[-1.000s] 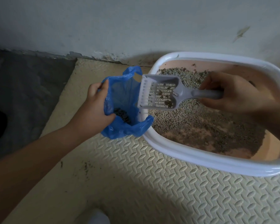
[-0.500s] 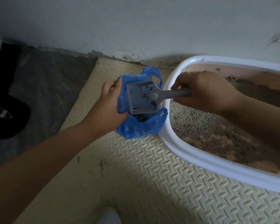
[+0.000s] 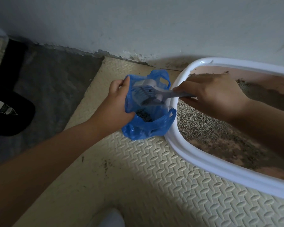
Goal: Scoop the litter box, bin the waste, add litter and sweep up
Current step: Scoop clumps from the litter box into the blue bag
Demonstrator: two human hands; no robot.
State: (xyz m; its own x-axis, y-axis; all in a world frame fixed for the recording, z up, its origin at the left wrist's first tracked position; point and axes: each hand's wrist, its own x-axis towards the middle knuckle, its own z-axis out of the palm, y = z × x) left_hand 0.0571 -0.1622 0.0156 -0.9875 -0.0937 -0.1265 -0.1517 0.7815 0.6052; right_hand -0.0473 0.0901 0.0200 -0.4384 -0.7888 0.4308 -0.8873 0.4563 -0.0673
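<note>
Left hand [image 3: 116,102] pinched the limp, light blue bag [image 3: 147,128] by its rim at frame centre; right hand [image 3: 208,95] kept fingers curled round the stiff scoop [image 3: 154,94] by its handle, judged the proper hold.

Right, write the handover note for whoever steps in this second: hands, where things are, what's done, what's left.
Left hand: grips the blue bag by its rim, holding it open on the mat beside the litter box.
Right hand: grips the scoop by its handle, head tipped inside the bag's mouth.
Done: dark waste lies in the bag.
Left: probably more scooping, then bin the bag, add litter (patchy, bare bottom showing), sweep the specks off the mat.
</note>
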